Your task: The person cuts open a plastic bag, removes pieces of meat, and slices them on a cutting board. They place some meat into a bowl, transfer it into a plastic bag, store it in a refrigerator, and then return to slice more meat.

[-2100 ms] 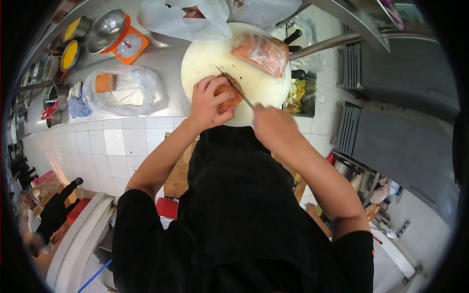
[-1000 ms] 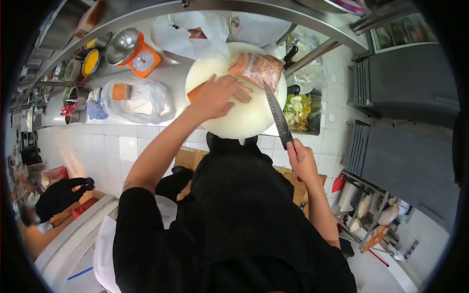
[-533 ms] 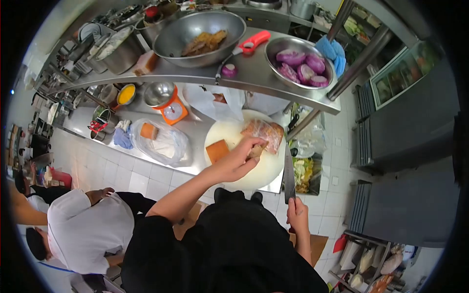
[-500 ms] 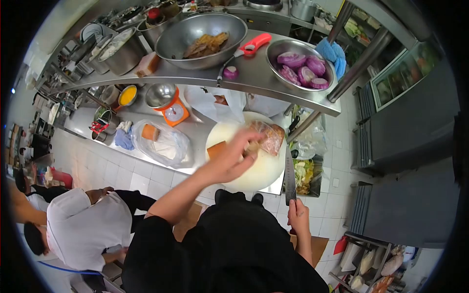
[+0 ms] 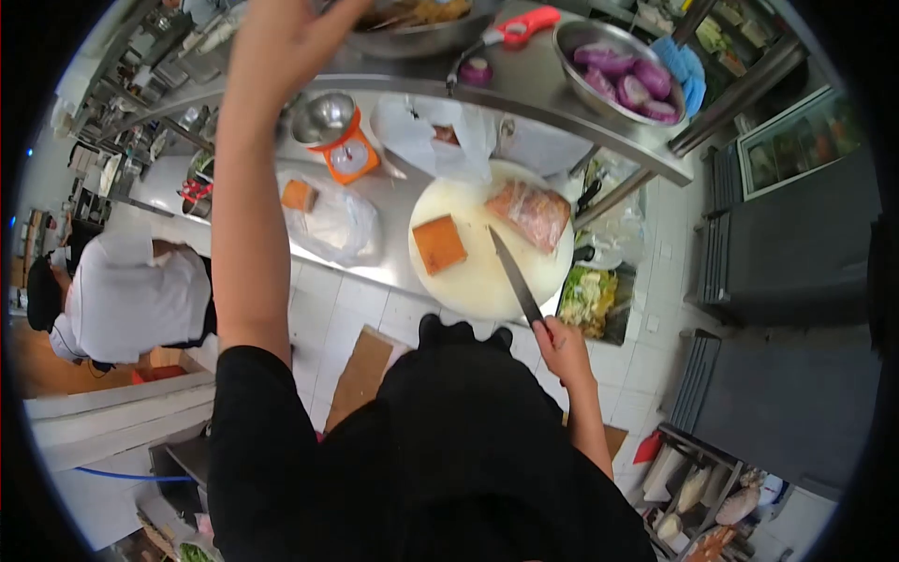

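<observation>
My right hand point(image 5: 565, 349) is closed round the handle of a long kitchen knife point(image 5: 515, 278). Its blade slants over the round white cutting board point(image 5: 482, 295), tip near the middle. Left of the blade lies a square orange-brown block of meat point(image 5: 439, 245). A reddish piece of meat in clear plastic point(image 5: 530, 215) rests on the board's right side. My left hand point(image 5: 290, 42) is stretched far up beside the large steel bowl point(image 5: 421, 39), in which brown food lies. The thumb points away from the palm; the other fingers are cut off by the top edge.
An orange kitchen scale point(image 5: 352, 157) with a steel bowl stands left of the board, near a plastic bag point(image 5: 337, 229) with another orange-brown block point(image 5: 299, 196). On the shelf are red-handled scissors point(image 5: 526, 26) and a bowl of purple onions point(image 5: 632, 80). A person in white point(image 5: 140, 295) is at left.
My left hand has gone from over the board up to the shelf. The knife has swung left, its tip now over the board. My view has shifted.
</observation>
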The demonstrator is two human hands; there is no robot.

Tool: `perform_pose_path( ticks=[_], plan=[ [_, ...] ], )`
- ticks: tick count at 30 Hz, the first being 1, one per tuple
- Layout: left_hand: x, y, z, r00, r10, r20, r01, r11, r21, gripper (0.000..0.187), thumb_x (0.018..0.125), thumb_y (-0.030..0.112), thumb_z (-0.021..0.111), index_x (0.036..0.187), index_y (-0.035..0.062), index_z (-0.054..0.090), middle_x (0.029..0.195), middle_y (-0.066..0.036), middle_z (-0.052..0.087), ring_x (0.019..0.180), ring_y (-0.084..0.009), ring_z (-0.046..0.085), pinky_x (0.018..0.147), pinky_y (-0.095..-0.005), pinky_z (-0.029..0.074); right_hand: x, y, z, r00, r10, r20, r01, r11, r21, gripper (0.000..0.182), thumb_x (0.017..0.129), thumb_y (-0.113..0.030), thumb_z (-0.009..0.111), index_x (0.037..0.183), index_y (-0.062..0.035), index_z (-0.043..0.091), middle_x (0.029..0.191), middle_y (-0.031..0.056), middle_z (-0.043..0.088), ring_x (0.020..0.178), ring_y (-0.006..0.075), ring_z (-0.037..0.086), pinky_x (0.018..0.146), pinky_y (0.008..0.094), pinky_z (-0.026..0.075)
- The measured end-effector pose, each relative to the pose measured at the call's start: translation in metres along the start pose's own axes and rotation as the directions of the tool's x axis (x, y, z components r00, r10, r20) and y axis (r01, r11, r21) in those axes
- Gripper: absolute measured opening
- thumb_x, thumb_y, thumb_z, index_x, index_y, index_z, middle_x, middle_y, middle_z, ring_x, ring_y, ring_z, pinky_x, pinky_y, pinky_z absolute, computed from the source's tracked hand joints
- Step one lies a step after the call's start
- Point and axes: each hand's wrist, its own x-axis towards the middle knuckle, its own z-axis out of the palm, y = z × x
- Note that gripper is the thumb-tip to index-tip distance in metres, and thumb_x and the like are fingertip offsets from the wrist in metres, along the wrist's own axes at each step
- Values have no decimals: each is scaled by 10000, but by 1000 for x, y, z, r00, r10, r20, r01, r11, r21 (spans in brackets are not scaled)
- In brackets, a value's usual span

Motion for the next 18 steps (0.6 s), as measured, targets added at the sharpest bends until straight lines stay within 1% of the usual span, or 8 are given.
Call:
perform_pose_path(
  ticks=[2,5,6,8,9,11,14,18],
  plan=[
    [-53,-11,4,968,118,-221,-162,968,-192,316,1070,312,669,1198,35,751,865,-1,664,782,-81,648,673,-258,501,-4,-4,-3,999,52,3,-52,998,27,333,1047,-270,669,834,-27,588,642,229,604,631,477,613,568,523,449],
    [-165,-49,47,894,-381,238,439,852,-286,357,1046,372,688,1094,27,761,777,-53,705,750,-112,640,693,-324,511,-11,2,-2,990,134,45,-135,991,19,339,1046,-282,672,838,-29,584,638,223,605,629,476,611,575,524,448],
    [-198,-67,75,804,-446,393,488,873,-9,490,1051,508,631,1167,46,747,779,-97,726,698,-213,685,677,-384,531,-12,2,-3,989,141,51,-142,990,0,341,1045,-285,673,838,-30,583,634,220,606,630,476,612,578,526,448],
    [-265,-90,134,624,-485,613,321,874,365,765,1006,673,586,1366,0,644,855,-164,770,861,-389,754,801,-517,583,-9,1,-3,987,146,72,-144,989,-26,337,1044,-284,670,844,-27,585,645,222,617,635,480,615,586,537,455],
    [-289,-88,162,626,-496,601,429,864,264,967,953,732,621,1513,-47,507,927,-204,769,919,-412,753,853,-525,586,-5,2,0,994,99,53,-96,994,-55,335,1044,-286,665,855,-22,584,658,227,626,641,483,619,593,545,460],
    [-291,-51,188,630,-512,584,393,859,329,1098,906,746,669,1620,-32,370,1164,-281,713,1069,-421,717,922,-484,575,2,-3,1,998,61,33,-58,994,-89,333,1044,-288,661,866,-18,584,671,231,634,647,486,624,600,552,465],
    [-290,-34,226,762,-426,488,321,903,286,1169,865,737,715,1663,0,282,1317,-319,585,1219,-429,632,951,-503,566,17,-15,4,987,143,73,-138,988,-70,314,1040,-292,654,908,-14,589,705,233,665,677,484,649,630,565,493],
    [-280,-62,243,732,-330,596,233,943,236,1033,862,520,790,1655,41,334,1333,-241,582,1241,-407,612,982,-520,560,26,-24,13,993,99,66,-90,988,-126,263,1030,-274,651,979,-20,601,767,224,720,742,465,699,684,565,539]
  ],
)
